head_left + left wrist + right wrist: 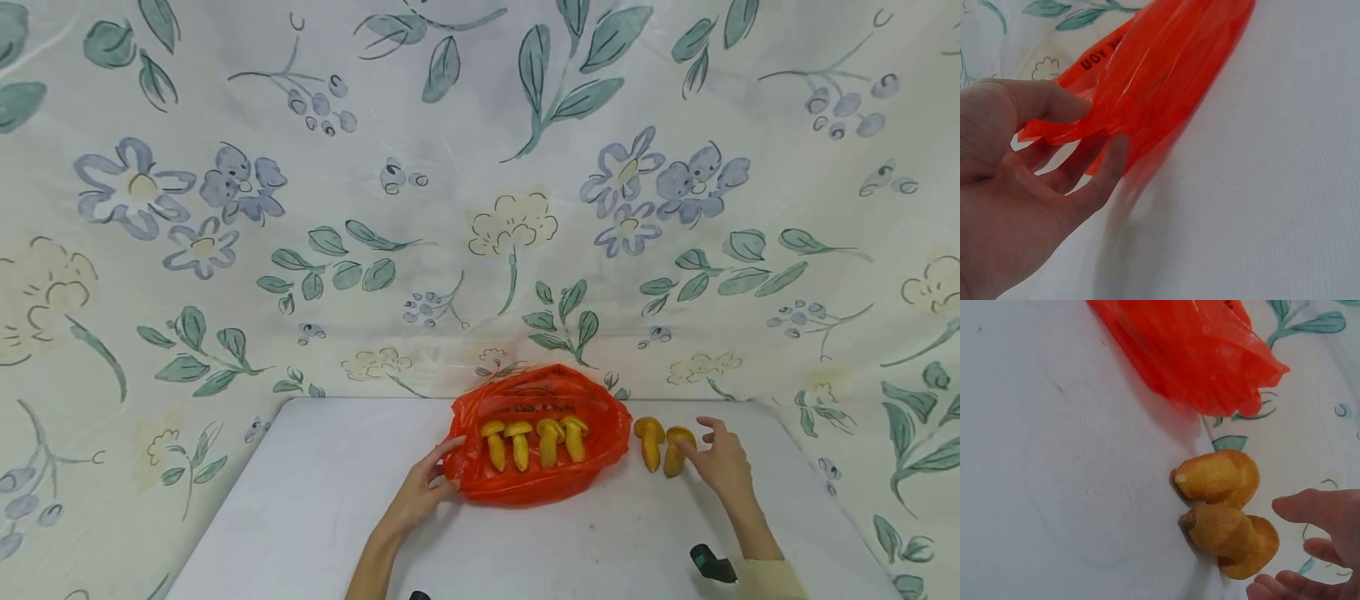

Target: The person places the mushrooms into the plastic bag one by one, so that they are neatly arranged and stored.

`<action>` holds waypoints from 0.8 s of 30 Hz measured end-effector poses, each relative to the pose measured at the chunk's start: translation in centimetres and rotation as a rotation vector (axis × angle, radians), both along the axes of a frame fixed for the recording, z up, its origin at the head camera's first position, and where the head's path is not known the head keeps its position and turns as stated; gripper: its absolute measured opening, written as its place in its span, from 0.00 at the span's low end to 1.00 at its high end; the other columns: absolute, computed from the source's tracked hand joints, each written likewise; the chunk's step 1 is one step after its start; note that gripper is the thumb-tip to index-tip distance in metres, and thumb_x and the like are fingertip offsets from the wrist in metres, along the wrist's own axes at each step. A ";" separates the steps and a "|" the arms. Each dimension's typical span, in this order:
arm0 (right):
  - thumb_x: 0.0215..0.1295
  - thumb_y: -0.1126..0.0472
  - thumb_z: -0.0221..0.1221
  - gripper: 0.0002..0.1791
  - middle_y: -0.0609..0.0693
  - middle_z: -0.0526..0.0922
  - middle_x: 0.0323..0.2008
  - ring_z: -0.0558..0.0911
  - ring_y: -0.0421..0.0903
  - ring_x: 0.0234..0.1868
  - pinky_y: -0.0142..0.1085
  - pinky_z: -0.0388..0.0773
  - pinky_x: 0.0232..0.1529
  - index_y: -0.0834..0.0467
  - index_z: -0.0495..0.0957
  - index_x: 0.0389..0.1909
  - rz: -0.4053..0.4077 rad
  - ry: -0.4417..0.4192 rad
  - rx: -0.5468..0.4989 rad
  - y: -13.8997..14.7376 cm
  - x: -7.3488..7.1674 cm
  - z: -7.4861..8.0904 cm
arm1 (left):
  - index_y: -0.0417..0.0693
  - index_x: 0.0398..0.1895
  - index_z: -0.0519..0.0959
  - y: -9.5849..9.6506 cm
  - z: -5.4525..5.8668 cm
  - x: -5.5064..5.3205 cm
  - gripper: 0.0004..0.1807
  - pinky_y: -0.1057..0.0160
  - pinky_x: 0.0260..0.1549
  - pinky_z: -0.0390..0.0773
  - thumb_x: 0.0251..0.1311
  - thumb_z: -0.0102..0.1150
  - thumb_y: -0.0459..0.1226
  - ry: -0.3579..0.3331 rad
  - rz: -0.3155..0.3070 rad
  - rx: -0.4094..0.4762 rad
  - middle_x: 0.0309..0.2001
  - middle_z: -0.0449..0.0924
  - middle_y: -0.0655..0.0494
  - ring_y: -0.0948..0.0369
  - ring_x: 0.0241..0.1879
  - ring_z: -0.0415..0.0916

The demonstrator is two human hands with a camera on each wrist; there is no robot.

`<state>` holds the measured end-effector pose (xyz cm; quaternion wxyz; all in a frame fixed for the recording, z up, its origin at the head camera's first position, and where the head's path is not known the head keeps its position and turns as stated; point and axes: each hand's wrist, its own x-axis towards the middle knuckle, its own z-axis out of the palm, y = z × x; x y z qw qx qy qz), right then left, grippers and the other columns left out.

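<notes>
A red plastic bag [517, 492] lies on the white table with several yellow mushrooms [548, 443] in a row on it. My left hand [420, 497] pinches the bag's left edge, the thumb above and the fingers below in the left wrist view. Right of the bag, two more yellow mushrooms lie side by side: one [650, 442] nearer the bag, the other [1222, 531] nearer my right hand [726, 467]. That hand is spread beside the outer mushroom with nothing in its grasp. A small gap between fingers and mushroom shows in the right wrist view.
The white tabletop [315, 500] extends in front of and beside the bag. Behind it rises a floral-patterned cloth [420, 250], which also hangs along both sides. A dark device [712, 564] shows by the right wrist.
</notes>
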<state>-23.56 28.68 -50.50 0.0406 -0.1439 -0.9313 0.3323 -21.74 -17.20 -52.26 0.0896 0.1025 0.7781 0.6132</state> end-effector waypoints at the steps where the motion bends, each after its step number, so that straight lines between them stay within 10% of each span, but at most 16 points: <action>1: 0.65 0.51 0.59 0.37 0.76 0.70 0.54 0.76 0.69 0.49 0.55 0.79 0.44 0.68 0.59 0.66 -0.002 -0.006 0.004 0.1 -0.1 -0.1 | 0.56 0.71 0.66 0.0 -0.1 0.0 0.34 0.61 0.47 0.84 0.60 0.56 0.27 0.001 -0.002 -0.002 0.75 0.55 0.45 0.45 0.60 0.72; 24: 0.65 0.49 0.61 0.42 0.78 0.71 0.53 0.79 0.61 0.40 0.44 0.84 0.37 0.71 0.54 0.68 0.037 -0.082 -0.046 0.4 -0.7 -1.4 | 0.59 0.70 0.67 -0.1 -0.5 -0.2 0.35 0.62 0.47 0.84 0.60 0.55 0.26 -0.004 0.006 0.003 0.75 0.55 0.48 0.46 0.59 0.72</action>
